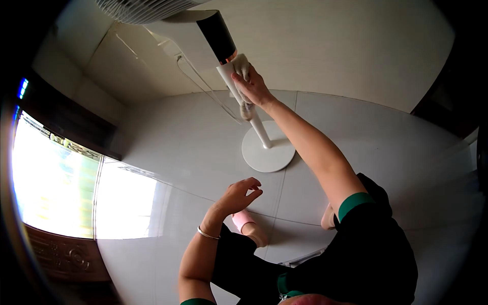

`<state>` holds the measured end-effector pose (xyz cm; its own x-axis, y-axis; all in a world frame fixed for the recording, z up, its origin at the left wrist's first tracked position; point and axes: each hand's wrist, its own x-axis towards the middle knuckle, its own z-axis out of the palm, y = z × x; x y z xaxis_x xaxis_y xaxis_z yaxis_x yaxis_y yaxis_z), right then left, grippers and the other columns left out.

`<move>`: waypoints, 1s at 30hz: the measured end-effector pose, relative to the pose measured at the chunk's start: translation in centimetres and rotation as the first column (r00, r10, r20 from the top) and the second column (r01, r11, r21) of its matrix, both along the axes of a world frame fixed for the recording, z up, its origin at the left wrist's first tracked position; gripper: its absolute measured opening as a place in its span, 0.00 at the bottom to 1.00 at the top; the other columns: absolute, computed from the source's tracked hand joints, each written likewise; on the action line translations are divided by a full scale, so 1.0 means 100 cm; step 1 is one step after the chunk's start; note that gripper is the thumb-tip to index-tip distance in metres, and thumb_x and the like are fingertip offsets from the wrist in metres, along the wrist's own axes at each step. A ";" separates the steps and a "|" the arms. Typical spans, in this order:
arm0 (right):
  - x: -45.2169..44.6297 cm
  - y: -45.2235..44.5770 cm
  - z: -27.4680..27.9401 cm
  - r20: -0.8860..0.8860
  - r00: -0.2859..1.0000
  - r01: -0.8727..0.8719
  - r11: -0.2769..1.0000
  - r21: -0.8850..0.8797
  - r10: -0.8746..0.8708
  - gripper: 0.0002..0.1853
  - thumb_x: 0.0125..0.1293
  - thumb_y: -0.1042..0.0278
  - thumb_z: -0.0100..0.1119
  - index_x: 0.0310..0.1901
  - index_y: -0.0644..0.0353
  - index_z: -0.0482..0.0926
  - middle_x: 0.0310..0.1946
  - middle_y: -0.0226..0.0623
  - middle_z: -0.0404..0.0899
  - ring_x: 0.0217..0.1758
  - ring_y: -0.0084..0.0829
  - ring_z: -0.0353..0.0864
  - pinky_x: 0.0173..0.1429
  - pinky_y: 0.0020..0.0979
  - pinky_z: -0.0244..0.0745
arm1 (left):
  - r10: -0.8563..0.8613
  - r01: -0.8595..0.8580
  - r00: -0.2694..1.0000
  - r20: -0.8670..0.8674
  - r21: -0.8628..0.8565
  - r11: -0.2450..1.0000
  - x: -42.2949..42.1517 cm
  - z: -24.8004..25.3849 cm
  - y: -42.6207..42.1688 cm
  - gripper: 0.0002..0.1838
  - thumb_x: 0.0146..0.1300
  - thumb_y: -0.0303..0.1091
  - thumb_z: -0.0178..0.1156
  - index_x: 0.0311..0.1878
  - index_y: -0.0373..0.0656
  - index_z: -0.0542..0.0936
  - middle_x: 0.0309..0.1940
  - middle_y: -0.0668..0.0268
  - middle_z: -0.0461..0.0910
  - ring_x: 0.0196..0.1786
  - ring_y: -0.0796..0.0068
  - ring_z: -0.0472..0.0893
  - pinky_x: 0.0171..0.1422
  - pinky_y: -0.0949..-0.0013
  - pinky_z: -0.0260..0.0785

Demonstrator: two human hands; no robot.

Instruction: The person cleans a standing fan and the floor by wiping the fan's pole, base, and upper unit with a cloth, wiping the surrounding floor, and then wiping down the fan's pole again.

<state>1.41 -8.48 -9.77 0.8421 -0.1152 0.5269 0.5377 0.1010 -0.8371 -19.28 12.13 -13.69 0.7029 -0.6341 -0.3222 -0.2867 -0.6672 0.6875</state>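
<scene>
Plainly, the right hand (252, 87) is clamped on a cloth (241, 64), pressing it to the upper part of the pole (262, 131) of a white fan (189, 43). The cloth lies between palm and pole, one end poking out above the fingers, the other hanging below the hand. The fan stands on the floor (203, 152) near the wall (345, 46), its round base (259, 158) below the hand. Its long axis slants across the view from upper left to lower right, grille (147, 9) end uppermost. The left hand (239, 195) hovers nearer the body, thumb and curled fingers apart.
</scene>
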 end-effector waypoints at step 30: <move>0.027 0.020 -0.006 -0.140 0.984 0.138 0.971 0.197 -0.111 0.17 0.67 0.57 0.51 0.49 0.60 0.76 0.43 0.47 0.82 0.46 0.46 0.82 0.50 0.41 0.76 | 0.658 -0.370 0.736 0.159 -0.720 0.587 0.210 0.085 -0.078 0.34 0.71 0.59 0.37 0.67 0.42 0.65 0.62 0.61 0.68 0.67 0.68 0.66 0.73 0.58 0.50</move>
